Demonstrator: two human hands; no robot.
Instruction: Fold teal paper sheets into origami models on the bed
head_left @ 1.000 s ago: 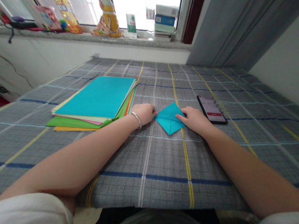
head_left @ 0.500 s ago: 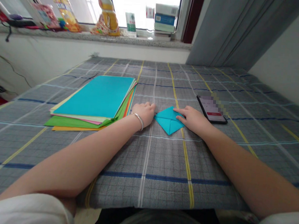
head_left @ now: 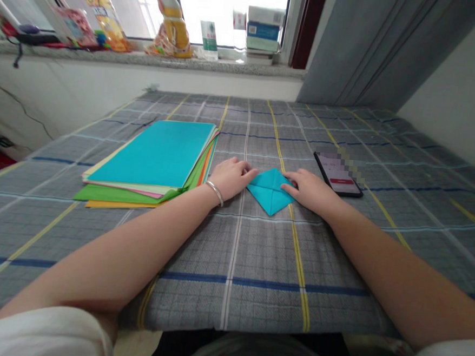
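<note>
A small diamond of folded blue paper [head_left: 271,194] lies flat on the checked cloth, with creases crossing its middle. At its left corner is my left hand [head_left: 232,177], a silver bangle on the wrist, thumb and fingers closed at the paper's edge; the fingertips are partly hidden. My right hand [head_left: 306,189] pinches the right corner, its thumb on top of the paper and a finger along the upper right edge.
Left of my hands lies a stack of coloured paper sheets [head_left: 153,153], blue on top. A phone [head_left: 337,174] with a lit screen rests to the right. Bottles, packets and boxes [head_left: 264,30] line the windowsill behind the cloth-covered table [head_left: 196,300].
My left hand drew slightly back from the left corner, then returned to it with the thumb forward. My right forefinger reached over the top of the paper, then pulled back to the right edge.
</note>
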